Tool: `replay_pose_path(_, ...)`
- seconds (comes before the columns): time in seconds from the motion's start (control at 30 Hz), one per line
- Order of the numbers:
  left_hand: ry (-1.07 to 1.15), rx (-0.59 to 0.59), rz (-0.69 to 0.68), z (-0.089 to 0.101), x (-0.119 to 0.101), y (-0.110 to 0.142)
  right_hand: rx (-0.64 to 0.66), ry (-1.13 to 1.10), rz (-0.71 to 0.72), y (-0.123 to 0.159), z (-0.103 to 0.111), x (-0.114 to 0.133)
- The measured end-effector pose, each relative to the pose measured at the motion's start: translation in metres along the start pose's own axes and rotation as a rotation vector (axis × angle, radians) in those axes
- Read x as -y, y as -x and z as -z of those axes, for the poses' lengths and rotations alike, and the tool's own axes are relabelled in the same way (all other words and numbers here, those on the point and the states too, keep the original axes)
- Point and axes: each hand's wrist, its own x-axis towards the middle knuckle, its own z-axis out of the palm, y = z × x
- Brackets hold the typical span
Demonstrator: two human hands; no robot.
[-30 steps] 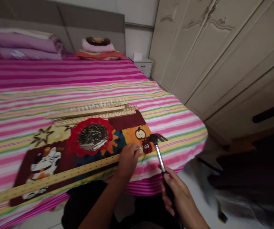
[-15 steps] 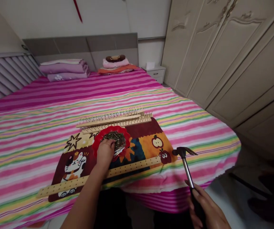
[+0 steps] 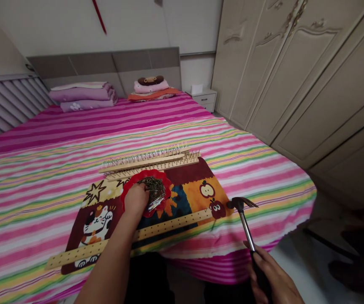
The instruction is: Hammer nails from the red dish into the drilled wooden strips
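My left hand [image 3: 137,198] reaches into a scalloped red bowl [image 3: 168,192] of loose nails [image 3: 156,190]. Its fingers are curled down at the left part of the pile, and whatever is between the fingertips is hidden. On the right, my right hand [image 3: 272,272] is wrapped round the black handle of a claw hammer [image 3: 247,228], whose head points up and away from me. A pale wooden strip [image 3: 172,222] with rows of small holes lies across the near side of a patterned mat [image 3: 191,172]. One nail seems to stand near its right end.
Behind the bowl lie wooden strips [image 3: 147,162] bristling with upright nails. All this rests on a bed with a striped sheet [image 3: 258,169]. Folded bedding [image 3: 87,95] is stacked by the headboard [image 3: 99,65]. A wardrobe [image 3: 264,63] stands along the right.
My left hand has shifted slightly left within the bowl, its fingers still among the nails. The view has tilted slightly. My right hand keeps the hammer in nearly the same place.
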Motion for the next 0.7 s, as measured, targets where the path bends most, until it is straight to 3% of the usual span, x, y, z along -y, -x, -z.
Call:
replay_pose_path(0.17,-0.036,-0.042,-0.066,0.0,0.002,0.0,-0.014,-0.035,-0.018,0.003,-0.002,0.003)
replay_pose_path(0.43,0.138,-0.218,-0.076,0.008,0.018,0.004,-0.008,-0.046,-0.013,0.005,-0.003,0.0)
replay_pose_path(0.7,0.372,-0.285,0.103,0.031,0.022,0.01,-0.001,-0.022,0.001,0.011,-0.005,-0.001)
